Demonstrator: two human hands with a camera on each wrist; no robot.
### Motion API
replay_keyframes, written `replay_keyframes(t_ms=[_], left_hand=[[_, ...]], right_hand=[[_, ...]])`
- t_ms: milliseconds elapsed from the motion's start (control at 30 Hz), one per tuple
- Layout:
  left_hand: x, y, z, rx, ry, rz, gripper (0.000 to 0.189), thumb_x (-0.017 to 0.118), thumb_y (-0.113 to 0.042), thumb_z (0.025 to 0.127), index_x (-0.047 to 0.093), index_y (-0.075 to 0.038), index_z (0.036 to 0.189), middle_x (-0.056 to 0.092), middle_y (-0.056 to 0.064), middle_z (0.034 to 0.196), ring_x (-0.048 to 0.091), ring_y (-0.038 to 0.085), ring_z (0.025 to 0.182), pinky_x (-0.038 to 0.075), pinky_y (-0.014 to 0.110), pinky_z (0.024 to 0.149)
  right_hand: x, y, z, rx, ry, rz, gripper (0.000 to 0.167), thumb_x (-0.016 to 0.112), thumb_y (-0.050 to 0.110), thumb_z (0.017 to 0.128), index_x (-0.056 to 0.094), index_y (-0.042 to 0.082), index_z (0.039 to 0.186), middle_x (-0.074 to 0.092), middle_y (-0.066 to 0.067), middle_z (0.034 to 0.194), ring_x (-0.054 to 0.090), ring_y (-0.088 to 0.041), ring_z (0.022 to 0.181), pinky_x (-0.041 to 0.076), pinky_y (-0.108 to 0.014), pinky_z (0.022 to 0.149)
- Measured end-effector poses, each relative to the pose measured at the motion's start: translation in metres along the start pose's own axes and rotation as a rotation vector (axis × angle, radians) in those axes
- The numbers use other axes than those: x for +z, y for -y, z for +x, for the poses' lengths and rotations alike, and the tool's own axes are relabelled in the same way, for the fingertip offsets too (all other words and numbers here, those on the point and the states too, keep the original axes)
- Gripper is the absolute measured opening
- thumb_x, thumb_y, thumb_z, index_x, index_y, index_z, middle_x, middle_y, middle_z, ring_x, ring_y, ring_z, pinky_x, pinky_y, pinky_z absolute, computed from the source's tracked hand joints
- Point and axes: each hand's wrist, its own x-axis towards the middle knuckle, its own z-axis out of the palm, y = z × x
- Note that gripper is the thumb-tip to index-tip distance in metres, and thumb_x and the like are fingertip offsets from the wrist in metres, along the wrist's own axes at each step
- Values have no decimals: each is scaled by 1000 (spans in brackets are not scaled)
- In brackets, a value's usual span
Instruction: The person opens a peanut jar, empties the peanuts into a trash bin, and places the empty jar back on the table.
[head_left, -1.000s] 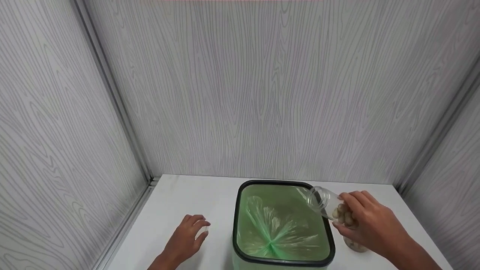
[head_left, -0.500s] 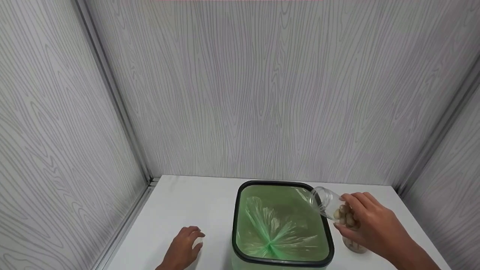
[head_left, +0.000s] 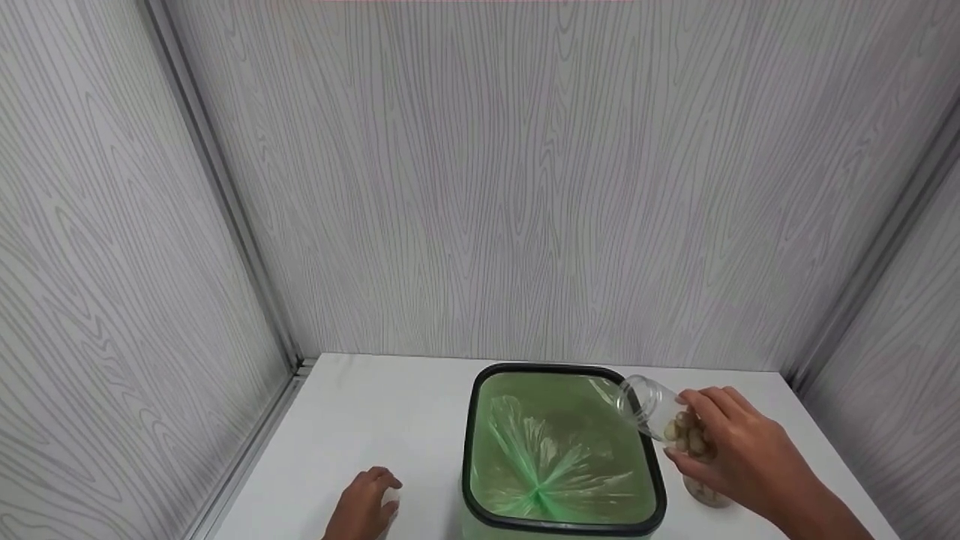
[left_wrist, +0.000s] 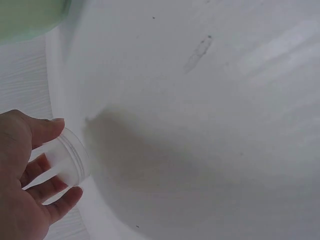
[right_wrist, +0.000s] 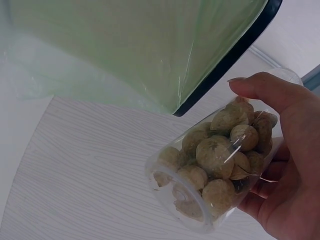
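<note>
My right hand (head_left: 750,450) grips a clear plastic jar (right_wrist: 170,187) holding several small round brown pieces (right_wrist: 215,155), like dried longans, though I cannot tell the kind surely. Lying at a slant, the jar has its open mouth at the right part of the bin's rim, and the pieces rest in its lower part. Between the thumb and fingers of my left hand (left_wrist: 25,175) is a clear round lid (left_wrist: 70,157), held above the table to the left of the bin. In the head view the lid is mostly hidden by that hand.
A bin (head_left: 469,435) with a black rim stands on the white table (head_left: 390,397), lined with a green plastic bag (head_left: 532,472) gathered inside it. Grey wood-patterned panels (head_left: 480,187) rise behind and on both sides.
My left hand has drawn back toward the front edge of the view with the lid. The right hand and its jar have hardly moved.
</note>
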Motion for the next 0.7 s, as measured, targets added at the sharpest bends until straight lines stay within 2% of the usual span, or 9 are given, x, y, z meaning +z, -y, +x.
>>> replay_keyframes(t_ms=[200,367,467,700], left_hand=[[3,2,0,-12,27,-33,20,83,-6,82,77,-11,100,71,6,110,68,29,107,58,48,90],[4,5,-2,33,29,-80,19,79,-6,85,76,-10,103,70,6,110,65,27,106,57,50,90],[6,8,-5,44,52,-118,20,76,-7,86,76,-9,106,69,8,114,64,29,109,56,52,93],[9,11,-6,31,100,-146,21,77,-8,88,76,-9,109,70,12,118,64,34,114,54,55,96]], right_hand=[[1,0,-2,10,-5,13,70,98,28,55,66,12,115,64,1,100,58,-12,90,54,-30,57],[1,-1,-4,6,-13,21,70,98,27,54,66,12,115,64,1,100,57,-12,89,53,-29,58],[1,-1,-2,-2,-10,24,71,98,26,54,66,12,115,64,1,101,58,-12,91,54,-30,59],[0,0,-1,-6,-1,29,69,98,26,55,66,12,115,64,2,100,57,-11,89,52,-29,58]])
